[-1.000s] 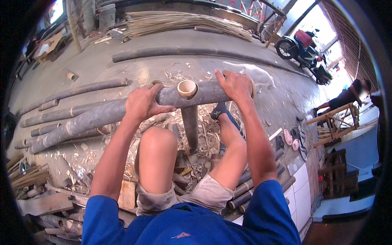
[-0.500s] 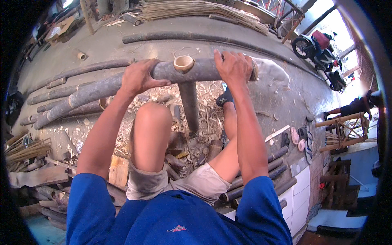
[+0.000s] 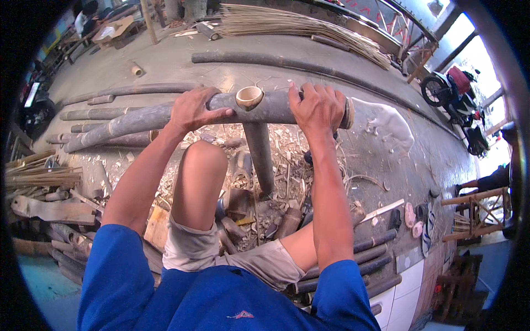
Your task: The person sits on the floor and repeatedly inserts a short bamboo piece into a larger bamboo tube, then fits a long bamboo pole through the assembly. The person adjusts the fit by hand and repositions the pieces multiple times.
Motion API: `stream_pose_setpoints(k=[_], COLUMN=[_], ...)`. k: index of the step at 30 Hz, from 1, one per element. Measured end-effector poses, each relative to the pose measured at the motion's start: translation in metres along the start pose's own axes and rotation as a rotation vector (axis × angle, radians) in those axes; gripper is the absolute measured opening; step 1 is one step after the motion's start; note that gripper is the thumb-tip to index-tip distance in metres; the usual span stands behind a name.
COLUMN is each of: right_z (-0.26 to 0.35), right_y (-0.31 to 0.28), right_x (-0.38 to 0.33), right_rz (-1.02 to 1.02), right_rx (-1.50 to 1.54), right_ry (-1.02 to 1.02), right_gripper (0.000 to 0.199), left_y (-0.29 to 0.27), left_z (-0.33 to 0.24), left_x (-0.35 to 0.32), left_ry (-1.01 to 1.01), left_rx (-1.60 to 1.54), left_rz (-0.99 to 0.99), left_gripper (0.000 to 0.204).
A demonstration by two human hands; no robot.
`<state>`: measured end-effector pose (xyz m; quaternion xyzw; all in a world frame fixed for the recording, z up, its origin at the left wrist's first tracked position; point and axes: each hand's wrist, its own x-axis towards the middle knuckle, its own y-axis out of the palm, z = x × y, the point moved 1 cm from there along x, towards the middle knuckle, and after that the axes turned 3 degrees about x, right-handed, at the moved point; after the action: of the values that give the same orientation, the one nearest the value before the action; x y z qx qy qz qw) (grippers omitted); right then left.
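A thick dark bamboo pole (image 3: 275,108) runs crosswise before me, its long left part sloping down toward the floor. Through a hole in it stands a bamboo post (image 3: 258,157), whose pale, hollow cut end (image 3: 249,97) sticks out on top. Left of that joint, my left hand (image 3: 194,108) is wrapped over the pole with its thumb along the near side. My right hand (image 3: 318,107) grips the same pole close to its right end. The post's foot reaches down among shavings between my legs.
Wood chips (image 3: 292,140) and bamboo offcuts (image 3: 289,222) litter the floor around my legs. More poles (image 3: 298,63) lie beyond and at left. A white animal (image 3: 389,127) is just right of the pole's end. Farther off are split strips (image 3: 287,25) and a motorbike (image 3: 455,94).
My view has turned, so the surroundings sit farther right in the picture. Both hands keep their hold on the pole. My right foot is now mostly hidden behind my right forearm.
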<state>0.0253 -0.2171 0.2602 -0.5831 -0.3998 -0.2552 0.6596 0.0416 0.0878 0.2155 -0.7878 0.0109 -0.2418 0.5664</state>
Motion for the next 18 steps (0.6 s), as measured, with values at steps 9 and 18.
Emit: stream_pose_setpoints(k=[9, 18], right_z=[-0.0015, -0.0028], right_y=[-0.0008, 0.0018], right_x=[-0.0029, -0.0019], right_rz=[-0.030, -0.027], right_rx=[0.037, 0.023], right_ry=[-0.029, -0.056], right_gripper=[0.037, 0.036], left_y=[0.0012, 0.0061], left_z=[0.0007, 0.0020], left_x=[0.0025, -0.0017], left_ry=[-0.043, 0.004], left_rx=[0.022, 0.020], left_rz=[0.020, -0.111], left_gripper=[0.083, 0.080])
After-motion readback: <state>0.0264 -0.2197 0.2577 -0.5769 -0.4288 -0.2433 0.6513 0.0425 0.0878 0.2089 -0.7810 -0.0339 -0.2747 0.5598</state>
